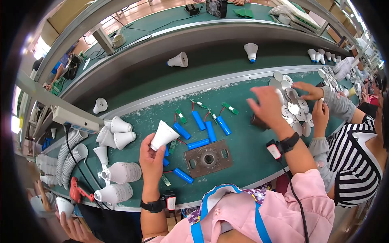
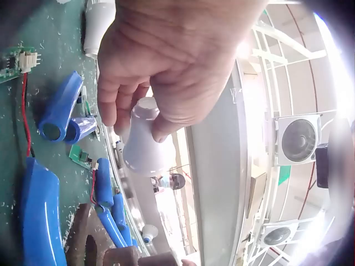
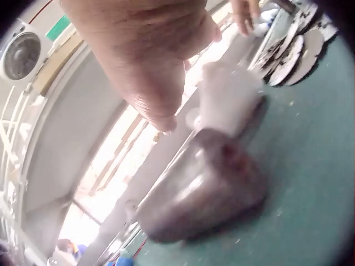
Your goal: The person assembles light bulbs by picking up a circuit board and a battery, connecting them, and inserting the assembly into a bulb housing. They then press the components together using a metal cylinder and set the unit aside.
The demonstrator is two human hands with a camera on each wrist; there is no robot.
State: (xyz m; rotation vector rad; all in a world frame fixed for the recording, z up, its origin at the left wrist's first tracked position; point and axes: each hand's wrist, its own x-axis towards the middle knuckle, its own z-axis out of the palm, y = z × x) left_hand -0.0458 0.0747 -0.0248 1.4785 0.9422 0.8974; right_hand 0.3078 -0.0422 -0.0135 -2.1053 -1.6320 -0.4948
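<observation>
Cylinder, dark: whole in right wrist view, part-hidden from head.

Cyls btwn stacked cones L, discs R

The left hand pinches a white, flared plastic housing near its narrow end. Blue cylindrical cells lie on the green desk. A red wire runs from the white connector of a green circuit board toward the nearest cell.
</observation>
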